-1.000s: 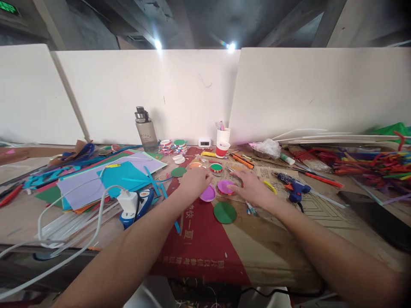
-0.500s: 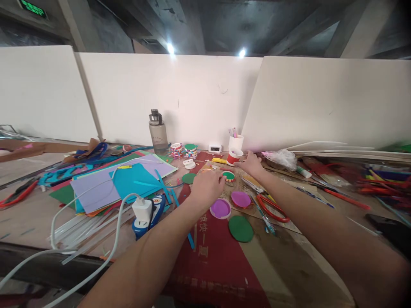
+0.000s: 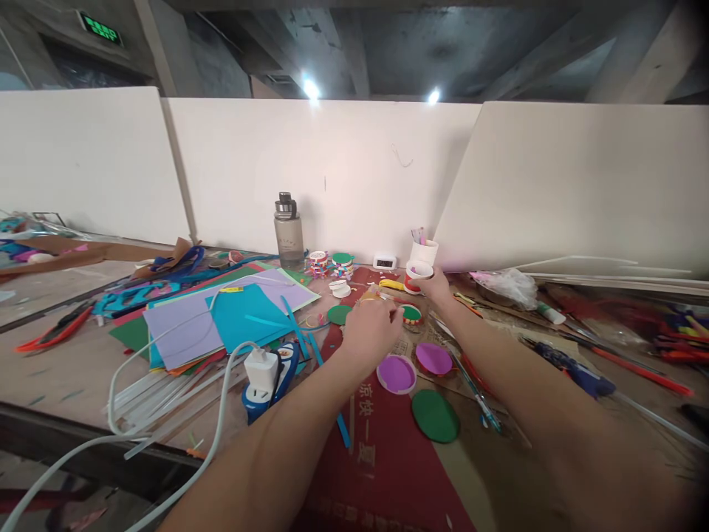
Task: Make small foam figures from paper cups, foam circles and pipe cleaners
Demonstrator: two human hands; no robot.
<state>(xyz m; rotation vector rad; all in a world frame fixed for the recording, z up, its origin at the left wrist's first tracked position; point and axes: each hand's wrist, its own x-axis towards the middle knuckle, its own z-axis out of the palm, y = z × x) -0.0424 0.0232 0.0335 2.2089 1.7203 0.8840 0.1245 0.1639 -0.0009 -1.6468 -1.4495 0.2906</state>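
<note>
My left hand (image 3: 370, 329) hovers low over the table with its fingers curled, fingertips by a small green-topped ring (image 3: 410, 313); whether it holds anything is hidden. My right hand (image 3: 439, 287) reaches farther back and wraps the side of a red-and-white paper cup (image 3: 415, 275). Just in front of my left hand lie two purple lids (image 3: 396, 374) (image 3: 433, 358) and a green paper disc (image 3: 435, 416) on a red printed sheet (image 3: 382, 465).
A water bottle (image 3: 289, 235), stacked coloured rings (image 3: 332, 264), a small clock (image 3: 384, 261) and a white pen cup (image 3: 424, 250) stand along the white partition. Coloured sheets (image 3: 233, 314) and a plugged charger (image 3: 260, 369) lie left; a blue glue gun (image 3: 576, 371) and plastic bag (image 3: 509, 284) right.
My right hand left the purple lid, moved back and closed on the red-and-white cup. My left hand shifted from the other lid toward the green-topped ring. The view moved left.
</note>
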